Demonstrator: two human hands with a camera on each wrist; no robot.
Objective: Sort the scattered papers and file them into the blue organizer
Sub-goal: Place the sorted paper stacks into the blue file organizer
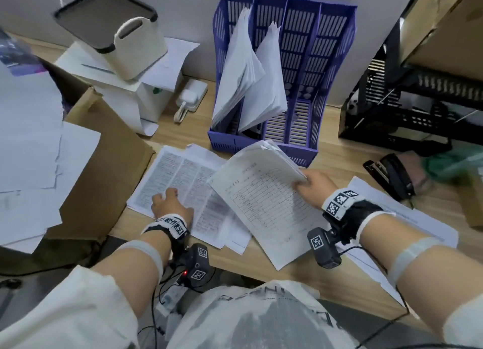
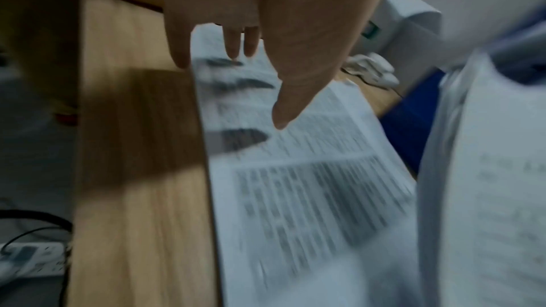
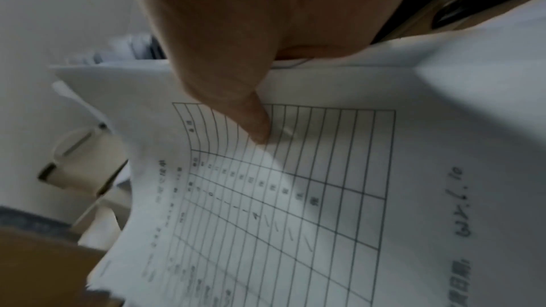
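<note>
The right hand (image 1: pixel 315 189) pinches a sheaf of grid-ruled forms (image 1: pixel 264 205), thumb (image 3: pixel 254 123) on top, lifted before the blue organizer (image 1: pixel 285 69). The left hand (image 1: pixel 170 205) hovers with fingers (image 2: pixel 236 43) straight and spread over printed sheets (image 1: pixel 183 181) lying flat on the wooden desk (image 1: pixel 337 160).

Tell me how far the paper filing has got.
Done: two bundles stand in the blue organizer's left slots. In hand: the right hand grips a stack of table forms. Left: printed sheets under the left hand stay on the desk.
</note>
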